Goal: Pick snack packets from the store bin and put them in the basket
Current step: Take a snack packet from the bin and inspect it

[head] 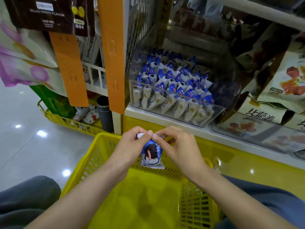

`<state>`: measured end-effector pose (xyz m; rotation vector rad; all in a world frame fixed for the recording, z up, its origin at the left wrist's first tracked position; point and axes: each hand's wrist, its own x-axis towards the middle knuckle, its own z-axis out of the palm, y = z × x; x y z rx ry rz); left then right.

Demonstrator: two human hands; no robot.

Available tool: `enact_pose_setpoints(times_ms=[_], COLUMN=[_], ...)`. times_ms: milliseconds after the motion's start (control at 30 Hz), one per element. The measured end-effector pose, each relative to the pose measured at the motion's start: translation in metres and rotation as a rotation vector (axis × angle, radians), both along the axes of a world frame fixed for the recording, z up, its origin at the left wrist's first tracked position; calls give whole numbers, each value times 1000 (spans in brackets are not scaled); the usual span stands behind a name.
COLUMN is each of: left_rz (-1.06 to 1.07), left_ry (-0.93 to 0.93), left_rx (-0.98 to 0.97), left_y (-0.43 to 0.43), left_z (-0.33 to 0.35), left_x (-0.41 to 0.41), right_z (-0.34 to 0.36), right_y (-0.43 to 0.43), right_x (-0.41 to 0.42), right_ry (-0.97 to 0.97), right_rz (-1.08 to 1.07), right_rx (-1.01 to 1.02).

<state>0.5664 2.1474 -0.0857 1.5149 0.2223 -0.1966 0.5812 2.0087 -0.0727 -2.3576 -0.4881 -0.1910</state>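
Snack packet (152, 154) hung upright over the far end of the yellow basket (92, 156), its crimped top pinched in the grip of both my left hand (132, 144) and right hand (179, 146), equally near; the basket floor lay below.

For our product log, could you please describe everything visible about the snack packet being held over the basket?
The snack packet is a small pillow pack of glossy film, blue above and white below, printed with a dark sandwich cookie and a small red label. Its crimped white top seam is pinched by the left hand and the right hand, so it hangs upright over the yellow basket near its far wall.
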Motion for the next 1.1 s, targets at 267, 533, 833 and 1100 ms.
enact_pose_setpoints(times_ms=[267, 533, 833, 1100], left_rz=[-75, 192, -14, -64], left_ry=[125, -72, -312, -407], left_rx=[-71, -23, 345, 461], left_y=[-2, 10, 9, 9], left_z=[1, 2, -4, -2], left_x=[0, 3, -1, -2], right_z=[6, 2, 2, 7], right_y=[-9, -10, -2, -7], right_x=[11, 6, 0, 7], right_ry=[266, 843, 408, 641], right_rz=[-182, -85, 30, 11], right_rx=[429, 517, 236, 443])
